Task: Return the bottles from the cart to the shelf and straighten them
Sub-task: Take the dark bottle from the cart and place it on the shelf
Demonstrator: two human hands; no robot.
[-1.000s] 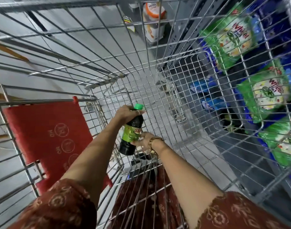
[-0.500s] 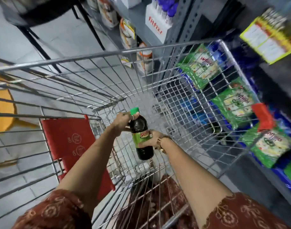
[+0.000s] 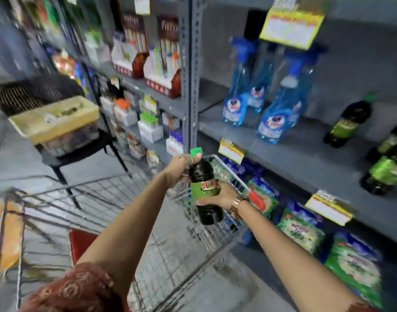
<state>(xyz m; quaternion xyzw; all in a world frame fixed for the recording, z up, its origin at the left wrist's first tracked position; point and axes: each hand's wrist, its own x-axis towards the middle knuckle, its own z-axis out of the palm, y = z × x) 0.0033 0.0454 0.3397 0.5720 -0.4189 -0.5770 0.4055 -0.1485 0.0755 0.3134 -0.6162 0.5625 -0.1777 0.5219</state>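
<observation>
- Head view: I hold the dark bottle (image 3: 205,190) upright in both hands, above the far right corner of the wire cart (image 3: 116,199), in front of the grey shelf (image 3: 289,154)
- My left hand (image 3: 179,168) is closed around the neck and shoulder of the bottle, the fingers curled tight just under the green cap (image 3: 196,152), which stands clear above my thumb
- My right hand (image 3: 220,194) wraps the middle of the bottle from the right side, fingers pressed across its green label (image 3: 204,188); the bottle's base hangs free below that hand
- A gold watch (image 3: 237,204) sits on my right wrist, just behind the grip
- On the shelf to the right, well apart from my hands, stand more dark bottles with green labels (image 3: 347,124), one near the back and others closer to the front edge at the frame's right side
- Blue spray bottles (image 3: 276,118) stand on the same shelf, further left, between the upright post and the dark bottles
- Green packets (image 3: 301,230) lie on the lower shelf beneath, beside the cart
- The picture is blurred, so small print is unreadable
</observation>
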